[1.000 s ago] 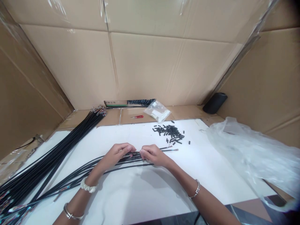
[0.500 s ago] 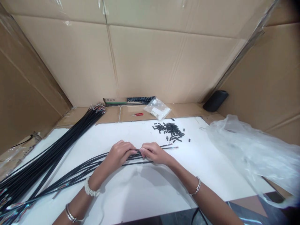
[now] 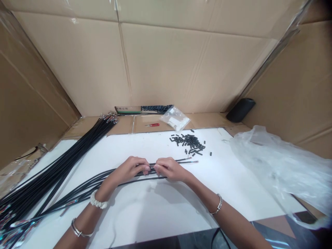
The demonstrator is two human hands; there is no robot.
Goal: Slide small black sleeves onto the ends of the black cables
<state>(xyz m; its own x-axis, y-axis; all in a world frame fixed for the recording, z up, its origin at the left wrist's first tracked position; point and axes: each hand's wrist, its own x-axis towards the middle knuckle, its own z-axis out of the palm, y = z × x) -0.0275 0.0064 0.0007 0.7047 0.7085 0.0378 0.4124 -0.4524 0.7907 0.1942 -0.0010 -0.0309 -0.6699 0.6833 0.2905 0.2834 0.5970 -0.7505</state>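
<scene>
Several black cables (image 3: 101, 176) run from the lower left across the white table and pass beneath both hands. My left hand (image 3: 134, 168) is closed, thumb and fingers pinching one of these cables. Just to its right, my right hand (image 3: 169, 168) pinches at the same cable, fingertips close to the left ones. The exact spot between the fingers is mostly hidden. Two cable ends with bare coloured wires (image 3: 194, 161) stick out past my right hand. Beyond the hands lies a pile of short black tube pieces (image 3: 190, 143).
A thick bundle of black cables (image 3: 64, 157) fills the left side. At the back lie a small red-handled tool (image 3: 154, 125), a clear plastic bag (image 3: 175, 118) and a black roll (image 3: 240, 110). Crumpled plastic sheeting (image 3: 280, 169) covers the right. Cardboard walls (image 3: 160, 62) surround the table (image 3: 228, 193).
My left hand has shifted slightly left and turned a little, its fingertips still near the right ones. The right hand stays almost in place. The view has tilted slightly.
</scene>
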